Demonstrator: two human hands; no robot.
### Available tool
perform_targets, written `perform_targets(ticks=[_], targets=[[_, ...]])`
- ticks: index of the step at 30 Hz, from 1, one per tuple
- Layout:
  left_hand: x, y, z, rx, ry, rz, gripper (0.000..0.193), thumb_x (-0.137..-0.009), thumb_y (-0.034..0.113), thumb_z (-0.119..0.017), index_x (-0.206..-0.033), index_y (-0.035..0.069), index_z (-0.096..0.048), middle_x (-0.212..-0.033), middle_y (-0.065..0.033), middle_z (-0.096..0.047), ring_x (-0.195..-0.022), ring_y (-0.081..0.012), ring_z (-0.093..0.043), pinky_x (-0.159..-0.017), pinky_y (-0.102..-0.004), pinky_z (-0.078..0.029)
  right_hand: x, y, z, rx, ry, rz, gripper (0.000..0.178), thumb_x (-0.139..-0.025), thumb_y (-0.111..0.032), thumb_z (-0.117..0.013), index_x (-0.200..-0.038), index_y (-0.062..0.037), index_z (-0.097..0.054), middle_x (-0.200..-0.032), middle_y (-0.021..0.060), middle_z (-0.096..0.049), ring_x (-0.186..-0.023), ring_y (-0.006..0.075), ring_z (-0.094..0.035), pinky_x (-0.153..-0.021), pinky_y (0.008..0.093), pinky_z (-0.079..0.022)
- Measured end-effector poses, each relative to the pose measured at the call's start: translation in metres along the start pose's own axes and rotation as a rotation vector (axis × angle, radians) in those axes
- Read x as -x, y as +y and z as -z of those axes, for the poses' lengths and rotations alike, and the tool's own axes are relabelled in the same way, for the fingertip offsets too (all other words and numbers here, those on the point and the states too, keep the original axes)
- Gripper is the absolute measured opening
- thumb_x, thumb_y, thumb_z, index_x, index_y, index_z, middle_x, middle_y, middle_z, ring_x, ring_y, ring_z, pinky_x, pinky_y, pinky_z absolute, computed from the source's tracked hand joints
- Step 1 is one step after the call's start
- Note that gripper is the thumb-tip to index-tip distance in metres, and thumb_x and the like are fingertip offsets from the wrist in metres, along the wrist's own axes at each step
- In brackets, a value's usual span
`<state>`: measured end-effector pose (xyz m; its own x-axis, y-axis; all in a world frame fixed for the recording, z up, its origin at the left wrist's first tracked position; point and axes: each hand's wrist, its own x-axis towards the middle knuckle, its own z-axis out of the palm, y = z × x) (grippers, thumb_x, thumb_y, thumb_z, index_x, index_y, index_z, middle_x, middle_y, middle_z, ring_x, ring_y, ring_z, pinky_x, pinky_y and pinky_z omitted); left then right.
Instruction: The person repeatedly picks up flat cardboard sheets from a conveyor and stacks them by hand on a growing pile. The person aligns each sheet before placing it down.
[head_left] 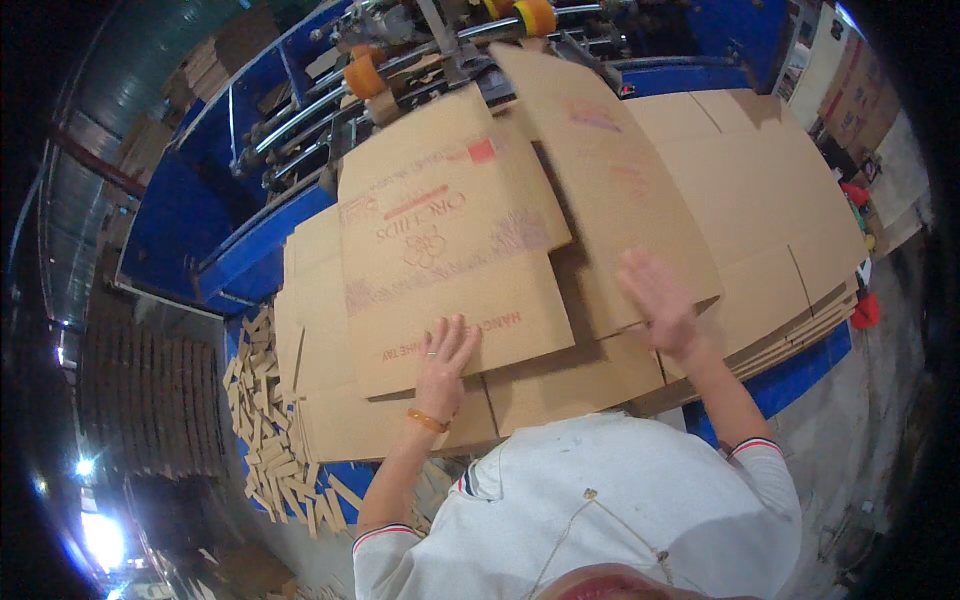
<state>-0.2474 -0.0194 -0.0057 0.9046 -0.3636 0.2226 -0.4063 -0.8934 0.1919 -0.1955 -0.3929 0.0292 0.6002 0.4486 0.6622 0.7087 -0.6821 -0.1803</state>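
A brown cardboard sheet (450,250) printed with a flower and lettering lies in front of me. My left hand (447,362) rests flat on its near edge, fingers spread, with a ring and an orange bracelet showing. To the right, a raised cardboard panel (610,180) slants up, its far end near the machine's rollers. My right hand (657,305), slightly blurred, lies against its near part with the fingers stretched out. Under both is a layer of flat, slotted cardboard blanks (735,190), stacked at the right.
A blue machine (220,240) with metal shafts and orange rollers (365,75) stands beyond the sheets. Narrow cardboard offcuts (270,440) are heaped at the left on a blue surface. Farther left stands a tall stack of dark cardboard (150,400). Red items (865,310) show at the right.
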Motion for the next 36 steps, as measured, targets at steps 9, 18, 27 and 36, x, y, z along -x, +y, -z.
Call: perform_targets(ticks=[9,18,27,36], targets=[[-0.041,-0.027,-0.018,0.008,-0.007,0.004,0.079,-0.069,-0.013,-0.054,-0.141,0.019,-0.047,-0.15,-0.0122,-0.036,-0.138,-0.0364,-0.032,-0.111,-0.0547,-0.026,0.004,0.019,-0.073,0.075,-0.346,-0.05,0.07,-0.074,-0.041,-0.071,-0.135,-0.0136,-0.051,-0.144,0.0068,-0.045,-0.134,0.0285,-0.04,-0.109,0.0476,-0.033],[-0.17,-0.103,-0.039,-0.107,0.106,-0.025,0.073,-0.072,-0.009,-0.056,-0.138,0.022,-0.049,-0.146,-0.0109,-0.041,-0.135,-0.0347,-0.036,-0.109,-0.0583,-0.027,-0.096,0.115,-0.13,0.189,-0.236,0.013,0.066,-0.079,-0.047,-0.065,-0.137,-0.0195,-0.049,-0.145,0.0024,-0.044,-0.135,0.0244,-0.038,-0.108,0.0528,-0.029],[-0.146,-0.134,-0.024,-0.254,0.279,0.286,0.057,-0.083,0.018,-0.061,-0.138,0.012,-0.045,-0.145,-0.0133,-0.041,-0.135,-0.0325,-0.037,-0.111,-0.0553,-0.026,-0.084,0.124,-0.123,0.187,-0.162,-0.273,0.058,-0.087,-0.027,-0.06,-0.14,-0.0101,-0.043,-0.149,0.016,-0.034,-0.14,0.0362,-0.026,-0.114,0.0489,-0.021],[0.085,-0.223,0.088,-0.69,-0.066,1.654,0.078,-0.092,0.06,-0.04,-0.145,0.003,-0.033,-0.155,-0.019,-0.022,-0.145,-0.0337,-0.017,-0.108,-0.066,-0.014,0.03,0.097,-0.044,0.162,-0.358,-0.462,0.048,-0.094,-0.023,-0.054,-0.137,-0.0041,-0.046,-0.148,0.018,-0.036,-0.138,0.0366,-0.03,-0.113,0.0451,-0.027]])
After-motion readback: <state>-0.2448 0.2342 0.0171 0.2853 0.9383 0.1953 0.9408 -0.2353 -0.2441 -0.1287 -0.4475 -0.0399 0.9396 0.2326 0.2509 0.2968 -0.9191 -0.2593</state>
